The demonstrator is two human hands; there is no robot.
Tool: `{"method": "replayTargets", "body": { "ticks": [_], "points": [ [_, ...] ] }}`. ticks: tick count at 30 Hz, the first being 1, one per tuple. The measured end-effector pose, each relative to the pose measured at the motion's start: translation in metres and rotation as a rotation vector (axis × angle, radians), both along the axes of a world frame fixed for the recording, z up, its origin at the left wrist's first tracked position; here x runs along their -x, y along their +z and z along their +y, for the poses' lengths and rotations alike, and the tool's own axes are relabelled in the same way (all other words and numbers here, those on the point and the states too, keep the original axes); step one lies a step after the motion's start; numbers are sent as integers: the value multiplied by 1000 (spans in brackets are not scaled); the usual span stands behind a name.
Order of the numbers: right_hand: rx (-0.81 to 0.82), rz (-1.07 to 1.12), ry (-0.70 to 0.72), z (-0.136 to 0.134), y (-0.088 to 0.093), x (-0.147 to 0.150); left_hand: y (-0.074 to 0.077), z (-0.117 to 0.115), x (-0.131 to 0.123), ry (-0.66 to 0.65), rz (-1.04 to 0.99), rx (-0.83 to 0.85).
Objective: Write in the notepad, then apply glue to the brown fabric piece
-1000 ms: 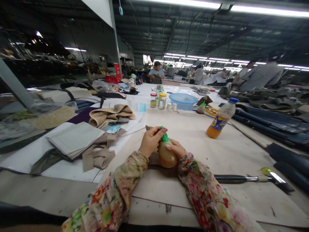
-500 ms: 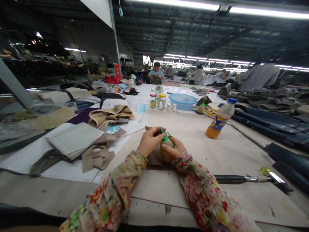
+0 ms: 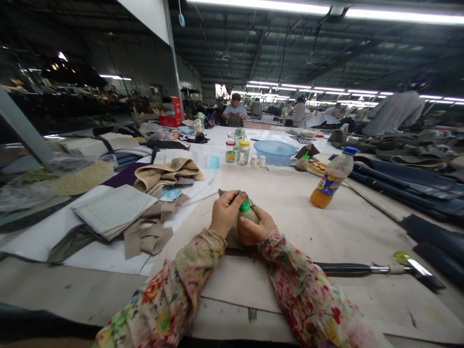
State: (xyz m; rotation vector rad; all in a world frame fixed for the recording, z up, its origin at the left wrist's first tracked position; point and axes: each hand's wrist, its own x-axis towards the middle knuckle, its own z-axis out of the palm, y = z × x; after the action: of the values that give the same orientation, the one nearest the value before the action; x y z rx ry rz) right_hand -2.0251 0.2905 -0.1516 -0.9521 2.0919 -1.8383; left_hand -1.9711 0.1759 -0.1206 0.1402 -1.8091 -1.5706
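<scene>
My right hand (image 3: 260, 226) is wrapped round a small squeeze bottle (image 3: 245, 208) with a green top and a cloudy, brownish body. At the bottle's top, the fingertips of my left hand (image 3: 224, 212) pinch a small green cap (image 3: 240, 192). A thin green strap loops beside the nozzle. Much of the bottle is hidden by my fingers. Below it, a piece of dark brown material (image 3: 234, 241) lies on the table, partly covered by both hands.
A hammer (image 3: 348, 269) lies to the right, beyond my forearm. A drink bottle (image 3: 330, 181) stands behind it. Further back are a blue basin (image 3: 275, 151) and lidded jars (image 3: 243, 152). Papers (image 3: 115, 210) and fabric scraps (image 3: 148, 238) lie left. A person (image 3: 235, 110) sits opposite.
The bottle has shifted slightly left, and my left hand has come a little lower with the green cap, closer to the bottle's top. My right hand keeps its hold.
</scene>
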Motion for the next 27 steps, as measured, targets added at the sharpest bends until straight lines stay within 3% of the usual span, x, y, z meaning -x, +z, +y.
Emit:
{"method": "replayTargets", "body": {
  "ticks": [6,10,15,19,24,27],
  "points": [
    [28,-152,71,3,14,-3,-3,-3,1,-43,14,-77],
    [66,-331,188,6,12,2,-1,-3,-1,-82,-8,-138],
    [97,-506,318,8,8,7,5,-2,-6,-238,-64,-280],
    [85,-366,258,9,9,9,7,-2,-7,-294,-64,-268],
    [-12,-33,78,8,9,4,7,-1,-3,-192,-13,-218],
    [-12,-2,49,8,10,2,7,-1,-3,-163,-8,-203]
  ]
}}
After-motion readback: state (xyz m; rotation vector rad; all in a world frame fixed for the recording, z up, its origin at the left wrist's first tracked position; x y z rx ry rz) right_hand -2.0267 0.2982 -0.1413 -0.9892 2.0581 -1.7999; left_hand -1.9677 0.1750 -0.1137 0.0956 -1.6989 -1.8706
